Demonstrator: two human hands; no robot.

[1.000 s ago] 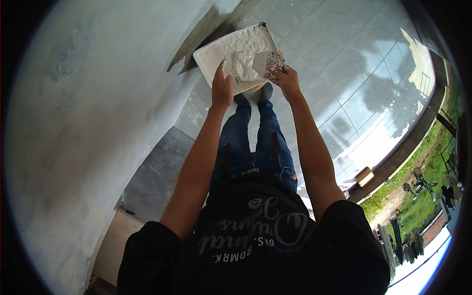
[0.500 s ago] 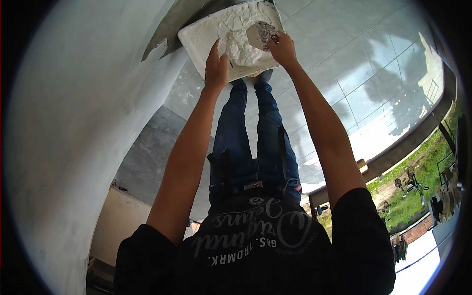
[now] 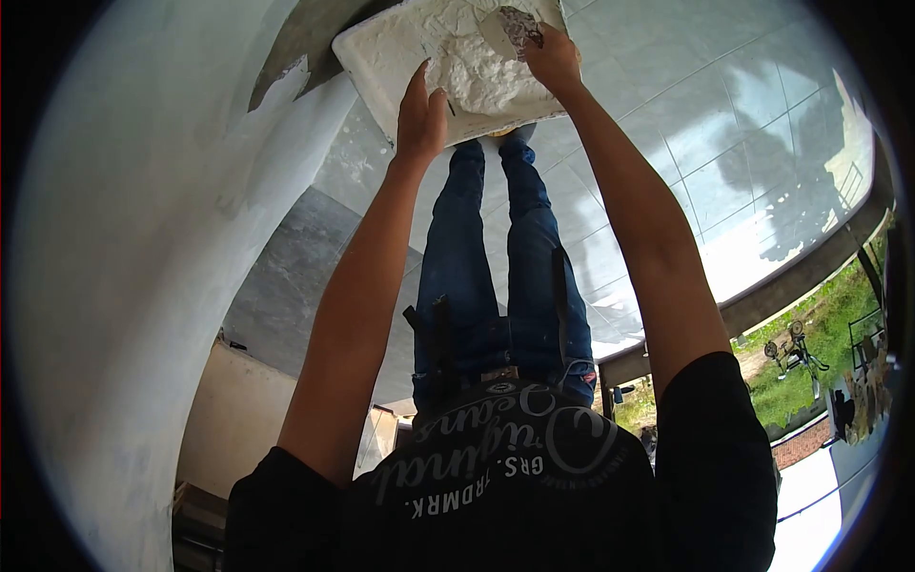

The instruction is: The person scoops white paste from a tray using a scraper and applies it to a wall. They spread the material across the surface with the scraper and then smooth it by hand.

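A white rectangular tray (image 3: 367, 71) at the top of the view is thickly smeared with wet white plaster (image 3: 481, 81). My right hand (image 3: 553, 62) is closed around the handle of a putty knife (image 3: 519, 31), whose brownish, plaster-streaked surface shows beyond the fingers, over the far right part of the tray. Over the near left part of the tray is my left hand (image 3: 421, 119), fingers stretched out and thumb apart. A thin dark sliver shows beside that thumb; I cannot make out what it is.
A pale wall (image 3: 143, 238) with a rough patch curves along the left. Grey tiles (image 3: 658, 114) cover the floor under my legs (image 3: 462, 229). Outside at the right lie grass (image 3: 810, 391) and a parked motorbike (image 3: 797, 355).
The tray and both hands sit slightly higher in view. My right hand and the putty knife have shifted toward the tray's far side, uncovering more plaster. My left hand keeps its pose.
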